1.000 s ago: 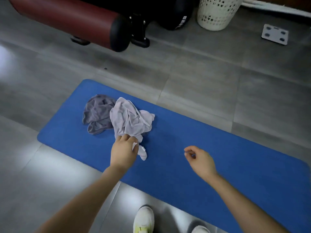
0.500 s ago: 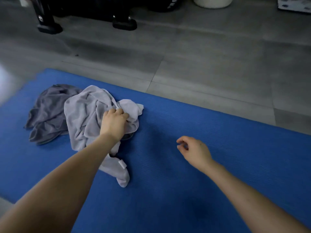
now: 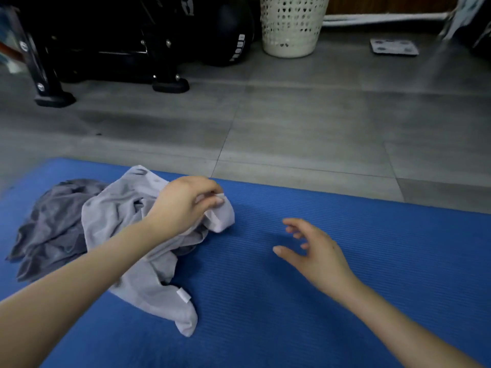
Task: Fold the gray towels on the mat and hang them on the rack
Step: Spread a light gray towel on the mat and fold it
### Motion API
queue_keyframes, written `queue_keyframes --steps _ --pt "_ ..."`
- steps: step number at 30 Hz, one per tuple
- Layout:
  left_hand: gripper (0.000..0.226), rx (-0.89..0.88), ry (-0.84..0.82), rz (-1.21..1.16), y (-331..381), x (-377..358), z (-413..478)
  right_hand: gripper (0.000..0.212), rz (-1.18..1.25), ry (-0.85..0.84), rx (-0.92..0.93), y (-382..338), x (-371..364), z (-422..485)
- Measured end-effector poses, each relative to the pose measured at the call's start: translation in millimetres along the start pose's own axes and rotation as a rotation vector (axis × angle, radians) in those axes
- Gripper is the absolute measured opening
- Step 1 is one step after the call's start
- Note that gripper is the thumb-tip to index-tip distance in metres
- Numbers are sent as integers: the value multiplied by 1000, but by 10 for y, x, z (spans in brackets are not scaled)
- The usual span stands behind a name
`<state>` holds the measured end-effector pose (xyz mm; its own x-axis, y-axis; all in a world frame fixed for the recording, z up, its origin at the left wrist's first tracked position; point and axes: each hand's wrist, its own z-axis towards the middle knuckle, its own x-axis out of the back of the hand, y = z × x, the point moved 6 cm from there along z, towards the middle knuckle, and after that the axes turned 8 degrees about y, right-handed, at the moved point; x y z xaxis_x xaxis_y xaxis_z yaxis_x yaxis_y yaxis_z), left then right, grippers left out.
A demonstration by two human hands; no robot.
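1. Head view: left hand (image 3: 186,203) pinches an edge of the light gray towel (image 3: 148,282) between thumb and fingertips, fingers curled. The rest of the towel trails crumpled toward 7 o'clock from the pinch, on the blue mat (image 3: 292,314).
2. Dark gray towel (image 3: 53,224) lies bunched at 9 o'clock of the light one, touching it, also on the mat.
3. Right hand (image 3: 316,251) sits at 4 o'clock of the left, fingers spread loose, holding nothing, apart from both towels.
4. White basket (image 3: 292,25) stands at 12 o'clock on the floor.
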<state>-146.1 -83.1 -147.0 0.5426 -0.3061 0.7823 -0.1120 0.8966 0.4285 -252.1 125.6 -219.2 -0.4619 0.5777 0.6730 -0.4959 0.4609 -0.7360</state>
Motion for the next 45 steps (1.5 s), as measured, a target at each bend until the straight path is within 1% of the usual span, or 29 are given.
queue_keyframes --steps 3,6,8,10,12,14,16,19,23,26,28,30,32,34,36,38,40,43,45 --pt "23 -74 21 -143 611 246 227 73 249 -35 -43 -277 291 -84" --pt "15 -51 12 -269 1098 304 480 77 481 -65 -86 -508 585 -200" --pt "11 -81 -25 -273 1456 274 646 68 581 9 -97 -608 838 -283" --pt "15 -137 -52 -287 1831 245 780 49 631 137 -105 -624 1129 -366" --pt "14 -175 -63 -334 2212 208 891 34 645 230 -76 -579 1428 -475" --pt "10 -215 -81 -376 2627 119 981 25 687 303 -48 -453 1739 -621" --pt "8 -265 -109 -402 3069 -36 1055 20 755 381 -41 -276 2075 -802" --pt "10 -306 -144 -443 3716 -392 1144 14 757 507 -39 45 2632 -1110" --pt "11 -289 -185 -567 4587 -924 1203 13 720 688 -142 590 3442 -1562" --pt "8 -250 -253 -718 5192 -1287 1245 10 653 734 -193 904 4021 -1851" --pt "8 -202 -331 -791 5432 -1586 1243 6 485 742 -261 1216 4291 -1938" --pt "9 -109 -432 -820 5461 -1972 1187 2 236 712 -365 1702 4404 -1927" --pt "14 43 -539 -806 5264 -2382 1066 5 -13 609 -498 2265 4322 -1867" --pt "12 182 -564 -721 4884 -2703 919 12 -249 443 -618 2774 4095 -1825" --pt "5 245 -536 -541 4417 -2900 752 21 -454 338 -682 3120 3884 -1839" --pt "5 220 -563 -252 3932 -3017 524 27 -655 322 -672 3250 3754 -1844" --pt "12 183 -632 38 3477 -3086 229 31 -775 315 -618 3277 3617 -1779" --pt "24 174 -693 316 2906 -3134 -210 36 -757 255 -484 3321 3308 -1585" --pt "32 190 -718 420 2620 -3167 -434 39 -741 143 -394 3401 3063 -1454"
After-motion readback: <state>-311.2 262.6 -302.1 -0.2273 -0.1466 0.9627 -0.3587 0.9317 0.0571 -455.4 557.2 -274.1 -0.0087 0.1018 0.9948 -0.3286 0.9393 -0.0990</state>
